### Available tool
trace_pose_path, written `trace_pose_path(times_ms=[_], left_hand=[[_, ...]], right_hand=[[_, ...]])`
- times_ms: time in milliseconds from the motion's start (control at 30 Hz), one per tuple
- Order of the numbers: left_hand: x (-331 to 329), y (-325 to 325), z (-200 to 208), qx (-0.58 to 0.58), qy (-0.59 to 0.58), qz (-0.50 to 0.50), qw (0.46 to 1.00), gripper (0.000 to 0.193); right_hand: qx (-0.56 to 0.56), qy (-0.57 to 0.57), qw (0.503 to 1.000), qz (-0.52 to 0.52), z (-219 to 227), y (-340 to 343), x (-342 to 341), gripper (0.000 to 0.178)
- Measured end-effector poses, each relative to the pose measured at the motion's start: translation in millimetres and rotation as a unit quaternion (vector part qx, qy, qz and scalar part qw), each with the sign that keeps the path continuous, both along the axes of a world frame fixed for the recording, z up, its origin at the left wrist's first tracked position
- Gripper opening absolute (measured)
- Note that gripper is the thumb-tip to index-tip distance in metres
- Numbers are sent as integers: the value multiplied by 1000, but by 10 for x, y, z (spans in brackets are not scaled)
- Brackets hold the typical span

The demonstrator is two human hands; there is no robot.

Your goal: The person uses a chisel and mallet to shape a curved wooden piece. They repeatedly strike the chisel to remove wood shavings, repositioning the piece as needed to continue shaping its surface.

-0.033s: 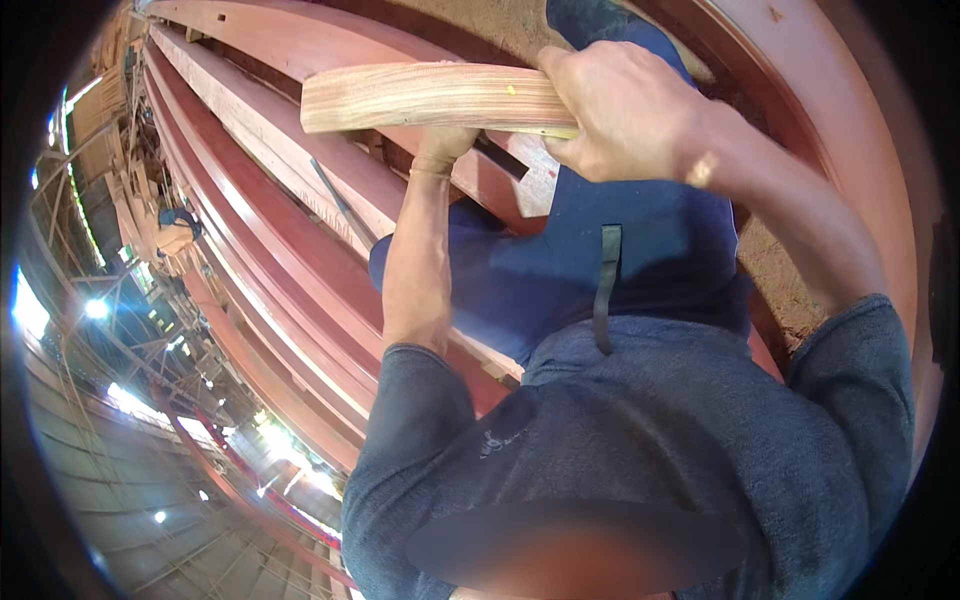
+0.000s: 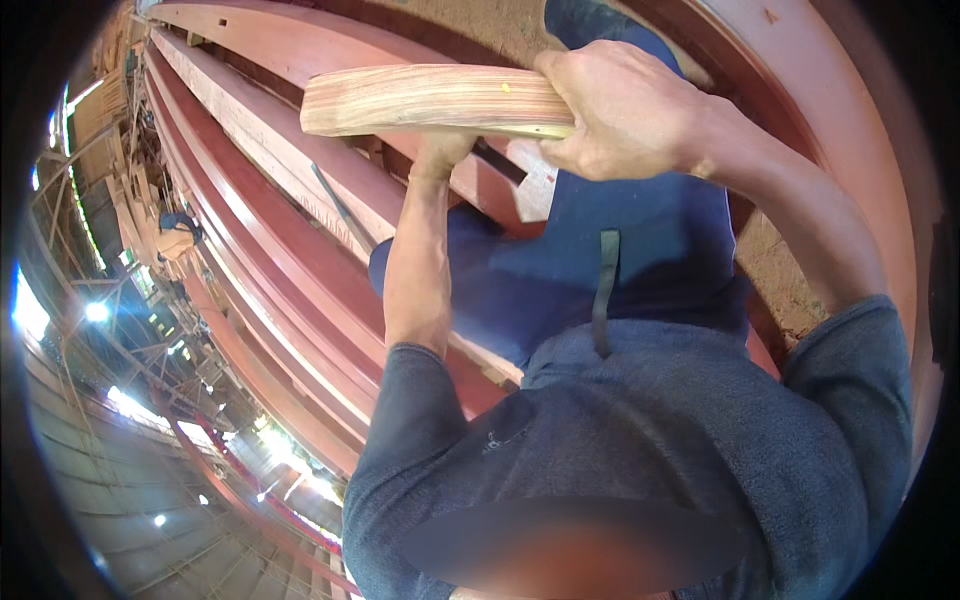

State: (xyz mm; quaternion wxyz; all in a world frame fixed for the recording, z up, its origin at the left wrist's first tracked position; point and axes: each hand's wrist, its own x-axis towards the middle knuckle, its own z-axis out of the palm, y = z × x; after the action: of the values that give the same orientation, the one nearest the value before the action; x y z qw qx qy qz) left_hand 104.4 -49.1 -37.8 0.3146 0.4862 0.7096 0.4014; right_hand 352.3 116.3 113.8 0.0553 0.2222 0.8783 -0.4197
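My right hand (image 2: 625, 115) is closed round the right end of a thick, pale, striped wooden block (image 2: 420, 98), slightly curved along its top. The block lies crosswise above a reddish timber beam (image 2: 300, 45). Under the block's middle is my left hand (image 2: 443, 150); its fingers are hidden behind the wood, so what it holds cannot be seen. Beside it a dark narrow strip (image 2: 500, 162), a slot or a tool, shows near the beam's pale end (image 2: 535, 185).
Several long reddish beams (image 2: 250, 205) run side by side on the left. A thin grey metal bar (image 2: 338, 200) lies across one of them near my knee. Another large timber (image 2: 850, 110) curves along the right. A person (image 2: 178, 235) is far off at the left.
My right hand and the wooden block have shifted very slightly. The grip stays the same.
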Motion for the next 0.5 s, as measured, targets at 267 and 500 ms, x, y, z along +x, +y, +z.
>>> trace_pose_path(times_ms=[267, 500], left_hand=[[-99, -243, 27, 24, 21, -41, 999, 30], [-73, -269, -11, 24, -92, 38, 995, 28]], right_hand=[[-274, 246, 927, -73, 258, 41, 107, 32], [-13, 123, 990, -69, -128, -110, -77, 30]])
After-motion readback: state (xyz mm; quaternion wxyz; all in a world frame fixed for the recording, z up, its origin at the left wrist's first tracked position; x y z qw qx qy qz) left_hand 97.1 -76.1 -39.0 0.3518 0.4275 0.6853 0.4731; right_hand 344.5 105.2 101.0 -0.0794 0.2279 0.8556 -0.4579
